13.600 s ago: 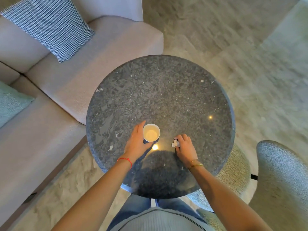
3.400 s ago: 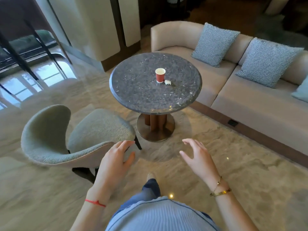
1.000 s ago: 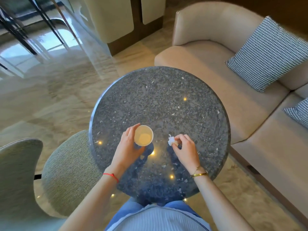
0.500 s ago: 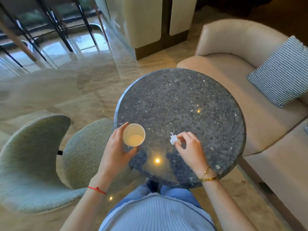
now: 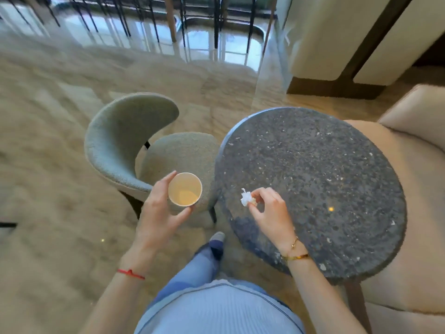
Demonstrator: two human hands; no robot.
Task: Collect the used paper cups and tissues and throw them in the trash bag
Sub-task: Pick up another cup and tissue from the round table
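Surface [image 5: 325,165] polished speckled stone; chair [image 5: 125,141] nubby cloth; cup [image 5: 185,189] matt paper; tissue [image 5: 245,200] crumpled paper; floor [image 5: 48,165] glossy marble

Grey chair [image 5: 125,141], stone table [image 5: 313,179], beige floor [image 5: 48,165]

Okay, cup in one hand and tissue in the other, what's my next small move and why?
Probably drop the tissue into the paper cup. Your left hand holds the cup upright, mouth open, clear of the table; your right hand pinches the tissue right beside it. That would free a hand, and no trash bag is in view yet.
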